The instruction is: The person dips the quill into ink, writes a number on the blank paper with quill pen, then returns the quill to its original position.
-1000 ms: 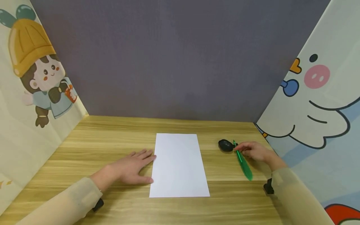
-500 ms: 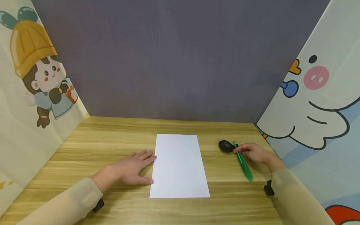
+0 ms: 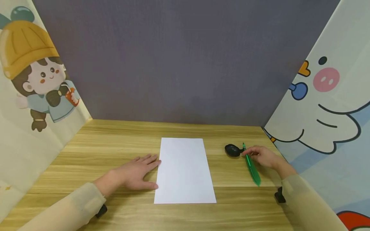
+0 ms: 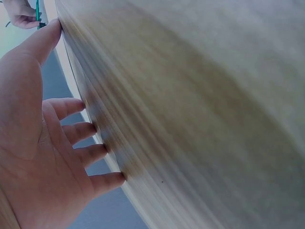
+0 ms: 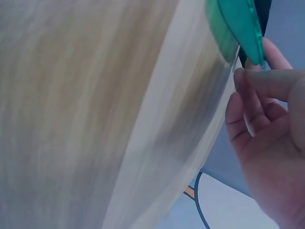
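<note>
A white sheet of paper (image 3: pixel 185 170) lies in the middle of the wooden table (image 3: pixel 115 141). My left hand (image 3: pixel 145 173) rests flat on the wood, fingers straight, its fingertips at the sheet's left edge; the left wrist view shows the same hand (image 4: pixel 47 102) with spread fingers. On the right, my right hand (image 3: pixel 249 154) pinches the upper part of a green feather-shaped pen (image 3: pixel 252 168). The pen's tip lies next to a small black object (image 3: pixel 231 150). In the right wrist view, thumb and forefinger (image 5: pixel 252 64) close on the green pen (image 5: pixel 236 26).
A grey wall (image 3: pixel 185 64) closes the back of the table. Cartoon-printed panels stand along the left (image 3: pixel 31 96) and right (image 3: pixel 323 106) sides. The right panel is close behind my right hand. Bare wood runs in front of and behind the paper.
The pen's tip has shifted slightly right beside the black object as my right hand's fingers settled on it. My left hand and the paper have stayed put.
</note>
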`<move>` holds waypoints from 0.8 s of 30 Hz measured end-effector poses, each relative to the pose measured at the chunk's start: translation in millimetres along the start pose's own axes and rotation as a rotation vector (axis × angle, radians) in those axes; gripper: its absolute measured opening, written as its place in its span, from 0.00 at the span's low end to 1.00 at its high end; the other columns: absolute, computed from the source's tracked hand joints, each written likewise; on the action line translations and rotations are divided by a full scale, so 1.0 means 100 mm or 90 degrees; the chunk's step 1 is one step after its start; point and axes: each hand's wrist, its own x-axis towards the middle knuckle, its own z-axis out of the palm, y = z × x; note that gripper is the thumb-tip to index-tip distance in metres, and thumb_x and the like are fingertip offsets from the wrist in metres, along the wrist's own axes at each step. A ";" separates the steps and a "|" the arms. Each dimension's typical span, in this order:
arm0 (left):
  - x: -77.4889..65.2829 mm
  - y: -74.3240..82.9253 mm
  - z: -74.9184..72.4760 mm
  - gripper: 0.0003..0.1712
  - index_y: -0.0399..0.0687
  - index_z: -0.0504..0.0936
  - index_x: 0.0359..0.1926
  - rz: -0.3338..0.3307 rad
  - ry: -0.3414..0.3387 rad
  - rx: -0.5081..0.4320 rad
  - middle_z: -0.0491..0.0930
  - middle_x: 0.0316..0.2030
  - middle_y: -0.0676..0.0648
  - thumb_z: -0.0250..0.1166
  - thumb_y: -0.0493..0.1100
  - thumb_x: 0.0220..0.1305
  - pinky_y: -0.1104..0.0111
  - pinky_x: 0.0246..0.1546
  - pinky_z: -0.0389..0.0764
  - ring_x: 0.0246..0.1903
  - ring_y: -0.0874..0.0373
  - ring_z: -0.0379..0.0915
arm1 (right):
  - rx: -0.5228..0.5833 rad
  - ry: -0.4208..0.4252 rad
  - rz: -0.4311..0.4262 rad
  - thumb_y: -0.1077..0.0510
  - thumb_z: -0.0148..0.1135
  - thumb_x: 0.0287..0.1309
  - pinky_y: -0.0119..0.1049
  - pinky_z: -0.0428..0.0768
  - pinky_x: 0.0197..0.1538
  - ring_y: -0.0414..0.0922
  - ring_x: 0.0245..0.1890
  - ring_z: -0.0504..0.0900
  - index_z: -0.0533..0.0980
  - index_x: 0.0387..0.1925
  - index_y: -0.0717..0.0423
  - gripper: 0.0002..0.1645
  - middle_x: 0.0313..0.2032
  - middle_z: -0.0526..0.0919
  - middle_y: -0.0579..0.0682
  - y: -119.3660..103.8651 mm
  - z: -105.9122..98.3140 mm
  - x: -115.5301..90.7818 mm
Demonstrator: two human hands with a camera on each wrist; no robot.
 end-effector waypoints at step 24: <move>0.02 -0.04 -0.02 0.59 0.47 0.59 0.87 0.007 0.000 0.001 0.52 0.88 0.37 0.62 0.78 0.71 0.31 0.83 0.56 0.87 0.33 0.47 | -0.122 0.079 -0.052 0.69 0.70 0.69 0.36 0.85 0.43 0.40 0.43 0.83 0.85 0.52 0.52 0.14 0.44 0.85 0.44 -0.05 0.01 -0.12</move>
